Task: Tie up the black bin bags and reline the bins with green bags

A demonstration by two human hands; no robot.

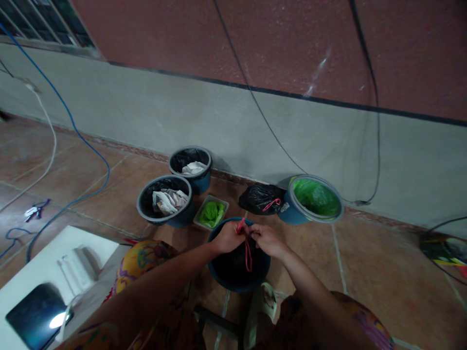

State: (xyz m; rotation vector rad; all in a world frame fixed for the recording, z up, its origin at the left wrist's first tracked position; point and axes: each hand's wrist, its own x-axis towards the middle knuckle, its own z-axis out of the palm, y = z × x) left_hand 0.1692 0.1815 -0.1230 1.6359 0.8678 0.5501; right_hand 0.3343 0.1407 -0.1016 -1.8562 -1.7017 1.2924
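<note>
Over a dark blue bin [240, 287] between my knees, both my hands meet near its far rim. My left hand [230, 237] is closed on a red drawstring [248, 257]; one loop sticks up above the fingers and another hangs down into the bin. My right hand [269, 239] pinches at the same string, its fingertips close against those of the left. Dark shadow fills the bin, and a black bag inside is hard to make out. Just beyond lies a full black garbage bag [255, 198], closed with a pink drawstring.
Two bins [182, 219] [201, 183] with black liners hold crumpled paper. A small tray [196, 221] holds green plastic bags. Against the wall stands a bin [292, 211] with a green liner. At left are a white table [109, 243], keys [34, 211] and a blue cable [75, 121].
</note>
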